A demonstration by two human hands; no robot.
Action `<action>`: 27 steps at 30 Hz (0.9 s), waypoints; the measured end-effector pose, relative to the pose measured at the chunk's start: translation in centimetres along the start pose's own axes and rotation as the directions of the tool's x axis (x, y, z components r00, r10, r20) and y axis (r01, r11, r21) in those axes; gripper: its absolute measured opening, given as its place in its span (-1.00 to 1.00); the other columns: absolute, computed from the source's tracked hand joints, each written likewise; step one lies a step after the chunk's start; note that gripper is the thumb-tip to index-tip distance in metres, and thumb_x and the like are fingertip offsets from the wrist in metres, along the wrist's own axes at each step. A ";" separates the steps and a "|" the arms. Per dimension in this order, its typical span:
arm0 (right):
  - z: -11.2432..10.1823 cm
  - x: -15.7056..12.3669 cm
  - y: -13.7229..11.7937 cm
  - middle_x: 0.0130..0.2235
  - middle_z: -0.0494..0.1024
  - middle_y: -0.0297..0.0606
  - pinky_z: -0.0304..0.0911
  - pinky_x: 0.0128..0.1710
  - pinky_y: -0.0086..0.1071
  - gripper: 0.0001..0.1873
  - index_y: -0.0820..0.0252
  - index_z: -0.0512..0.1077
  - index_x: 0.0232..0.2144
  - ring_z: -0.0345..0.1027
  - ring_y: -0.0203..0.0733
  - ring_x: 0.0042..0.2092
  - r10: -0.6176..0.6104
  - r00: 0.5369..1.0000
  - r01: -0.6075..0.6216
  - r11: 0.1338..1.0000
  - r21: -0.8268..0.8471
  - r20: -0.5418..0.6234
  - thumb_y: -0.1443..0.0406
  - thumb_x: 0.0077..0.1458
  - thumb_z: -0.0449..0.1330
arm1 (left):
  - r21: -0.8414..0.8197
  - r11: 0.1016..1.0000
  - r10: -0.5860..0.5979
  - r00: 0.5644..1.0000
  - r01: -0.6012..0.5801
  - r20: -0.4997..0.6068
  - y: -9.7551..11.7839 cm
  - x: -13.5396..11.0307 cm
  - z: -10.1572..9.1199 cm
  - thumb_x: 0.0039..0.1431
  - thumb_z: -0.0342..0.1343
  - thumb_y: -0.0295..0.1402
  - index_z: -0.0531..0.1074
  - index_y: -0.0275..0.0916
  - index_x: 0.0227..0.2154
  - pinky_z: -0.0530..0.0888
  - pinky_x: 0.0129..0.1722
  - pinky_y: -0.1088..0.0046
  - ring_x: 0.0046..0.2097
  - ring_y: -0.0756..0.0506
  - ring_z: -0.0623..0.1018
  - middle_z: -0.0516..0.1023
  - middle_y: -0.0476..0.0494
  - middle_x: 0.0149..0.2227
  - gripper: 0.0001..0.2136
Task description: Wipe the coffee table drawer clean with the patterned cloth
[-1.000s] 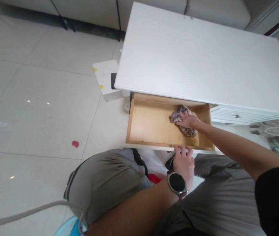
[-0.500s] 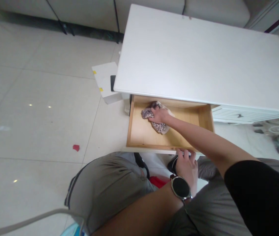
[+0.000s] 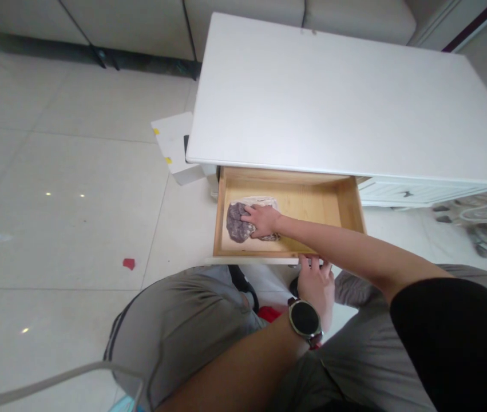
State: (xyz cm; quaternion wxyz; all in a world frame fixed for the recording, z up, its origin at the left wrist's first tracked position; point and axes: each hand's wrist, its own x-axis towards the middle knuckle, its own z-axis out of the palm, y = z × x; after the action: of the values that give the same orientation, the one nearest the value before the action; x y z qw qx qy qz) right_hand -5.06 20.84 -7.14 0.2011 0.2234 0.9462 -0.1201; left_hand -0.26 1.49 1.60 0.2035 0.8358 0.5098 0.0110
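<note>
A crumpled cloth (image 3: 240, 223), brown-purple with pale patterned parts, lies in the left part of a pulled-out wooden drawer (image 3: 312, 200). My right hand (image 3: 262, 220) presses down on the cloth and grips it against the drawer floor, covering its middle. Its arm reaches in across the drawer's right front. My left hand (image 3: 317, 283), with a round watch (image 3: 305, 317) on the wrist, has its fingers hooked over the top edge of the drawer front (image 3: 264, 260).
The drawer belongs to a white table (image 3: 337, 103) with a second, closed drawer (image 3: 406, 193) at right. A white box (image 3: 177, 146) stands on the tiled floor to the left, and a red scrap (image 3: 129, 264) lies nearer. A sofa (image 3: 140, 23) runs behind the table.
My right hand has moved the cloth left and toward the drawer's front. My left hand keeps its hold on the drawer front. The view has shifted slightly.
</note>
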 end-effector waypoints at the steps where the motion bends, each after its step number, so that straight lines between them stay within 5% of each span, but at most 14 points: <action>1: 0.5 -1.2 1.2 0.33 0.24 0.06 0.33 0.02 -0.04 -0.23 0.06 0.30 0.28 0.27 0.29 0.19 0.023 1.000 -0.023 1.000 0.009 -0.006 -0.09 0.12 0.27 | 0.004 1.000 0.009 1.000 -0.009 -0.006 -0.1 -0.1 -0.1 0.46 -0.09 -0.39 0.64 -0.09 -0.03 0.31 0.19 -0.08 0.18 -0.35 0.39 0.54 -0.17 0.14 -0.65; 5: 2.7 -7.2 7.0 0.36 0.19 0.10 0.30 0.10 0.00 -0.19 0.09 0.26 0.33 0.18 0.31 0.27 0.285 0.958 -0.286 0.957 0.049 0.025 -0.11 0.14 0.25 | 0.043 0.999 0.002 1.000 -0.002 -0.014 -0.1 -0.2 -0.4 0.47 -0.10 -0.37 0.64 -0.09 -0.03 0.32 0.17 -0.05 0.13 -0.31 0.39 0.47 -0.15 0.18 -0.64; 10: 6.2 -16.0 13.7 0.44 0.07 0.21 0.20 0.21 0.14 -0.05 0.20 0.16 0.41 0.17 0.45 0.31 0.625 0.760 -0.637 0.770 0.019 0.180 -0.19 0.15 0.15 | 0.054 0.999 0.000 1.000 0.000 -0.004 -0.1 -0.4 -0.7 0.46 -0.07 -0.35 0.65 -0.12 -0.01 0.31 0.20 -0.07 0.15 -0.32 0.37 0.46 -0.17 0.18 -0.65; 12: 7.4 -18.5 14.5 0.45 0.03 0.25 0.16 0.24 0.18 0.05 0.24 0.12 0.43 0.07 0.54 0.36 0.627 0.742 -0.650 0.759 0.025 0.237 -0.22 0.08 0.18 | 0.051 0.999 -0.003 1.000 0.004 -0.014 -0.1 -0.4 -0.8 0.46 -0.07 -0.35 0.65 -0.13 -0.01 0.31 0.21 -0.07 0.15 -0.32 0.37 0.47 -0.18 0.18 -0.65; 14: 8.1 -19.9 14.2 0.45 -0.01 0.29 0.15 0.25 0.19 0.15 0.27 0.07 0.45 0.04 0.57 0.38 0.596 0.749 -0.633 0.772 0.051 0.289 -0.21 0.00 0.24 | 0.047 0.999 0.001 1.000 0.000 -0.018 -0.2 -0.5 -0.7 0.47 -0.08 -0.34 0.65 -0.11 -0.01 0.31 0.22 -0.06 0.15 -0.30 0.38 0.47 -0.17 0.17 -0.65; 19: 8.4 -20.9 12.3 0.34 0.14 0.21 0.23 0.24 0.03 0.15 0.23 0.11 0.42 0.37 0.33 0.20 0.445 0.820 -0.530 0.828 0.184 0.359 -0.04 -0.15 0.37 | 0.065 0.998 -0.004 1.000 0.005 -0.017 -0.1 -0.4 -0.5 0.47 -0.06 -0.30 0.65 -0.05 -0.03 0.32 0.22 -0.05 0.15 -0.29 0.38 0.49 -0.12 0.16 -0.67; 27: 8.2 -19.8 13.6 0.26 0.20 0.10 0.31 0.10 -0.12 -0.04 0.13 0.24 0.30 0.46 0.17 0.05 0.396 0.882 -0.448 0.872 0.199 0.254 0.12 -0.16 0.40 | 0.039 0.999 -0.002 1.000 0.002 -0.009 -0.5 -0.4 -0.6 0.46 -0.04 -0.35 0.64 -0.07 0.01 0.33 0.23 -0.04 0.20 -0.31 0.36 0.48 -0.13 0.18 -0.67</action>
State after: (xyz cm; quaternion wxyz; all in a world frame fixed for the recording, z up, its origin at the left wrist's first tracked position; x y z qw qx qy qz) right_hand 20.23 22.71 -7.74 0.2892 0.4355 0.8250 -0.2146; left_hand -0.98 1.55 2.04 0.1848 0.8391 0.5116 0.0046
